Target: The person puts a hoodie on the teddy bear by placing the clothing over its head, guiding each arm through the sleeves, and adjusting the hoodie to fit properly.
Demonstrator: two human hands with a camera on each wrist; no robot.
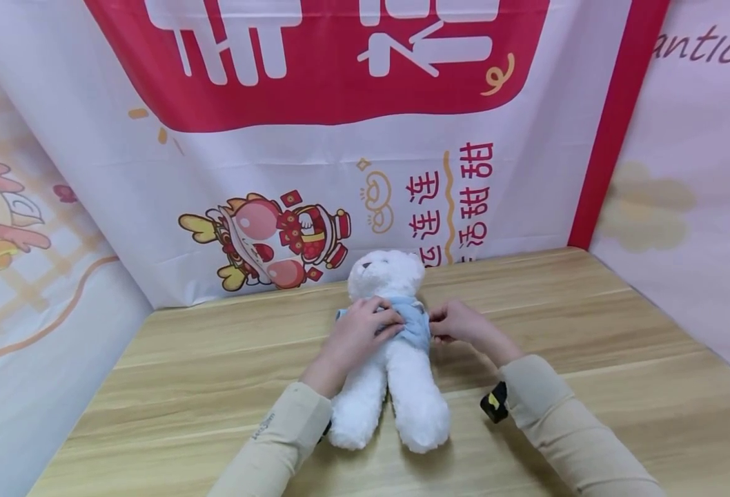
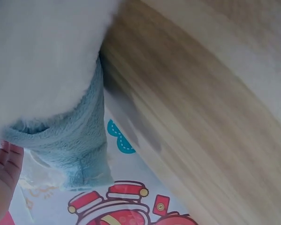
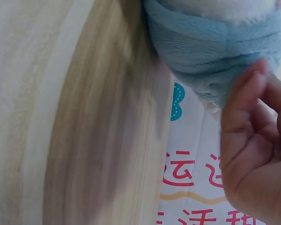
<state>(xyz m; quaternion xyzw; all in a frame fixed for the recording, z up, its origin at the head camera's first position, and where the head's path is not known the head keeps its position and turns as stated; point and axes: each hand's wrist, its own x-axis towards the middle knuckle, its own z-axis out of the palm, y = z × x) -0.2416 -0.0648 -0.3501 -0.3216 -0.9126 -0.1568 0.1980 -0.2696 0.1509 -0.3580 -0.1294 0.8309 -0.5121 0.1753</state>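
A white plush teddy bear lies on the wooden table, its head to the back wall and its legs toward me. It wears a light blue fleecy shirt. Across the bear's chest rests my left hand, fingers spread over the shirt; the left wrist view catches only part of that hand beside the blue cloth. At the bear's right-hand side in the head view, my right hand pinches the shirt's edge. Thumb and fingertips meet at the fabric in the right wrist view, partly hiding it.
The wooden tabletop ends at a white and red printed cloth hanging behind the bear. Printed side cloths stand left and right. A black device with a yellow mark sits at my right cuff.
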